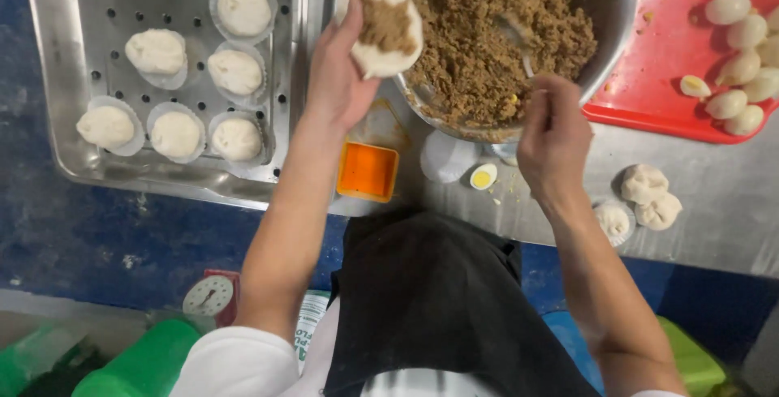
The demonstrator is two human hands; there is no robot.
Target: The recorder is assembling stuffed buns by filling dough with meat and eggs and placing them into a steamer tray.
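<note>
Nearest us: black apron point(430, 300) over our lap, both forearms reaching out above it; green containers point(138, 364) and a small dial scale point(209, 296) low at the near left.

Left, on the steel table: perforated metal tray point(61, 81) holding at least eight shaped buns point(175, 133), each on a white paper liner. We judge these finished; open spaces remain on the tray.

Centre-left: our left hand point(337, 81), palm up, fingers cupped under a flat dough round point(381, 28), carrying a mound of brown filling. The round is not yet pleated shut, so we take this piece as half made.

Centre near: small orange square tub point(367, 171), spare paper liners point(446, 156), half a boiled egg point(484, 176).

Centre-right: large steel bowl point(617, 16) of brown minced filling point(487, 32), well stocked. Our right hand point(553, 133) sits at its near rim, fingers closed round a spoon handle point(523, 44) dipped in the filling.

Right: three unfilled dough lumps point(645, 194) near the table edge; red tray point(665, 81) with peeled eggs point(738, 56) farther off. Much appears left to do.
</note>
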